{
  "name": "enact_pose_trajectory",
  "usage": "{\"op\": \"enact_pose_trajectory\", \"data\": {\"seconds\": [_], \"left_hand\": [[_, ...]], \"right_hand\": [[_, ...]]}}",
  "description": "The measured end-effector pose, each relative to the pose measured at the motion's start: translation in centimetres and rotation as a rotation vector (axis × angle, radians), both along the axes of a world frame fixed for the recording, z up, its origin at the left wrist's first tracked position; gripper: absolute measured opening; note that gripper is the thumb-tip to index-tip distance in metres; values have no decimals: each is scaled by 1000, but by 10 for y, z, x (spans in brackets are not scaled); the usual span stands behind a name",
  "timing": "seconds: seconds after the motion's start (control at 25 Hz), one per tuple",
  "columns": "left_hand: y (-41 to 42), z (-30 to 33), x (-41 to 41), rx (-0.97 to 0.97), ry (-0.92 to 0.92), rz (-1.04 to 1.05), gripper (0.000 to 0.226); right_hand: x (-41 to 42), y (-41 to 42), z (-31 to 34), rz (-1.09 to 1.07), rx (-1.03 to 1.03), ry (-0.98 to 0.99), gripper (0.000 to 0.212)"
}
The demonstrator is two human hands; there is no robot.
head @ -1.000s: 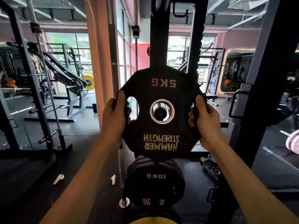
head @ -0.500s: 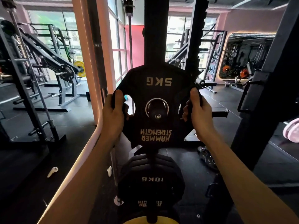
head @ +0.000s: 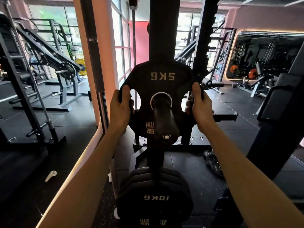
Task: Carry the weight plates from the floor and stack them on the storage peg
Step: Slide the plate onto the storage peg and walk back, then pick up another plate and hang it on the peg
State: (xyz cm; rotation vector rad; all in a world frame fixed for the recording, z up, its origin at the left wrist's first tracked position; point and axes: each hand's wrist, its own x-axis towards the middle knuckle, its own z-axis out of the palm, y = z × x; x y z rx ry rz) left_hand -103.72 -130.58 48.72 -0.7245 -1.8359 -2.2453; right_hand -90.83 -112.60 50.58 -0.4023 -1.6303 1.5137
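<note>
A barbell stands upright at left, beside the rack upright; below hang 10 kg plates. The left hand and right hand each grip a handle slot of the 5 kg plate. The storage peg, only at the plate's hole half a second ago, now pokes well through it.

Matt black rubbery 5kg plate w/ shiny metal hub ring; peg smooth semi-gloss black.

Both arms reach straight out. The left hand and right hand each grip tight, thumbs on top.
</note>
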Motion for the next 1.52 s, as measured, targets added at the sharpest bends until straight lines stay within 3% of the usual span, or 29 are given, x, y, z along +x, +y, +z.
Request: {"op": "enact_pose_trajectory", "data": {"seconds": [0.2, 0.52, 0.72, 0.88, 0.96, 1.04, 1.12, 1.28, 1.52], "left_hand": [[12, -3, -20, 7, 3, -15, 37], [13, -11, -23, 33, 78, -73, 26], [4, -11, -14, -24, 89, -70, 20], [-11, -18, -1, -188, 90, -30, 42], [-25, -30, 10, -241, 81, -28, 48], [-41, -48, 30, -303, 37, -8, 54], [-57, -69, 60, -424, -11, 7, 54], [-91, -122, 130, -643, -65, 21, 39], [-160, -228, 233, -936, -273, -31, 32]], "right_hand": [[-16, 11, -3, -10, 6, 20, 37], [-19, 16, -12, 19, 23, 45, 33], [-13, 12, -9, 24, 31, -46, 32], [9, 6, -21, 53, 148, -210, 42], [28, -3, -38, 69, 115, -222, 50], [52, -14, -58, 44, 95, -268, 45], [80, -28, -78, 46, 141, -379, 34], [140, -51, -127, 77, 150, -496, 45], [234, -89, -230, 143, 83, -717, 40]]}}
